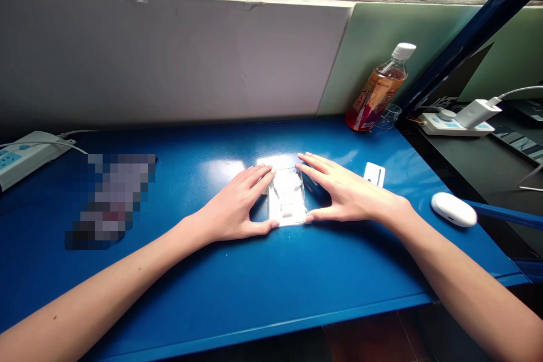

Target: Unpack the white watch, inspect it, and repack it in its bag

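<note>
A small white rectangular piece (287,198), bright with glare, lies flat on the blue tabletop (237,288). It looks like a shallow tray or packaging with raised shapes inside; its exact kind is washed out. My left hand (235,203) is at its left side, thumb at the near left corner and fingertips by the far left edge. On the opposite side, my right hand (348,189) has its thumb at the near right corner and its fingers stretched towards the far edge. Both hands have thumb and fingers spread apart, and neither is wrapped round the piece.
A drink bottle (377,90) leans at the back right, beside a clear plastic piece (388,117). A white card-like piece (374,174) and a white rounded case (453,209) lie to the right. Power strips (31,153) sit at both sides. A pixelated object (116,198) lies left.
</note>
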